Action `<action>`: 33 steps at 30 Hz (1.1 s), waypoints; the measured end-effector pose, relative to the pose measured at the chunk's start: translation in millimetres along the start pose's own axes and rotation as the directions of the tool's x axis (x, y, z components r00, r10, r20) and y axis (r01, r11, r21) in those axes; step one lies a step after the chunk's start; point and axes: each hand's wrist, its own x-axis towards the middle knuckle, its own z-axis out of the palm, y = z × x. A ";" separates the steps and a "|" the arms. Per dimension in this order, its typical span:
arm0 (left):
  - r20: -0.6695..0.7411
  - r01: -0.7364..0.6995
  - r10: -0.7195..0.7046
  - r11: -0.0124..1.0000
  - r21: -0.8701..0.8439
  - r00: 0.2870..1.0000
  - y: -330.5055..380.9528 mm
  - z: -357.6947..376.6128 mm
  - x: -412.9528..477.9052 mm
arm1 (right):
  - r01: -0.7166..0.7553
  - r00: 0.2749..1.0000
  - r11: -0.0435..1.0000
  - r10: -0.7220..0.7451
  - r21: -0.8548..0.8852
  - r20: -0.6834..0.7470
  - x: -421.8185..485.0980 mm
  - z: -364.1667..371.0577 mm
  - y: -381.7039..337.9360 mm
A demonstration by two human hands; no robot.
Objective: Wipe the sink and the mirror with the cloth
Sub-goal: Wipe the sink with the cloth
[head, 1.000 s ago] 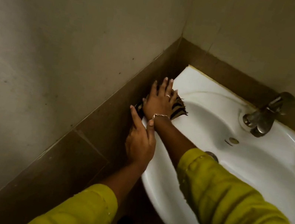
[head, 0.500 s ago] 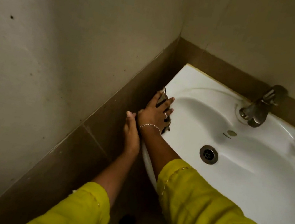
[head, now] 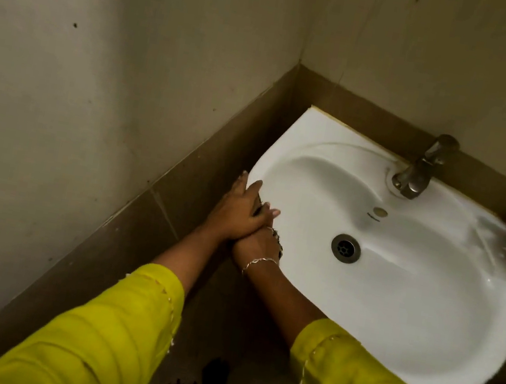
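Tiled corner — sink (head: pixel 391 315) | both hands at its left rim: right hand (head: pixel 257 246) clutching cloth (head: pixel 277 241), left hand (head: pixel 238 212) clasped over | risk — wipe slipping off the curved rim.

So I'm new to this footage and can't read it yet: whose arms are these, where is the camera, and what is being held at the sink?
There is no machine here. A person wears a wide-angle camera on the head, so you look down along their own arms in yellow sleeves. Below is a white sink fixed in a tiled corner, with a drain in the bowl and a metal tap at the back. Both hands meet at the sink's left rim. The right hand, wearing a bracelet, presses a dark cloth against the rim; only a sliver of it shows. The left hand lies over the right one. No mirror is in view.
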 end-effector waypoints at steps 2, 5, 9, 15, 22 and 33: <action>0.002 -0.066 0.067 0.983 0.172 0.998 3.2 3.3 -7.0 | 0.016 0.999 1.000 -0.015 -0.022 0.029 -18.0 -5.9 7.4; 0.075 -0.188 0.173 0.930 0.315 0.982 6.4 9.5 -14.8 | 0.103 0.994 0.987 -0.098 -0.120 0.050 -40.6 -12.4 17.3; 0.206 -0.271 0.212 0.905 0.327 0.955 14.0 21.9 -29.9 | 0.199 0.980 0.861 -0.170 -0.467 0.104 -63.0 -12.6 43.0; 0.226 -0.232 0.171 0.932 0.279 0.959 32.8 43.8 -40.9 | 0.311 0.926 0.693 -0.375 -0.650 0.043 -84.4 -16.0 88.6; 0.140 -0.129 0.087 0.936 0.328 0.986 54.2 73.2 -51.0 | 0.370 0.796 0.519 -0.605 -0.770 -0.025 -106.5 -34.6 137.0; 0.068 -0.100 0.073 0.770 0.630 0.995 51.2 85.7 -49.6 | 0.499 0.506 0.264 -0.862 -0.826 0.030 -122.3 -90.7 231.0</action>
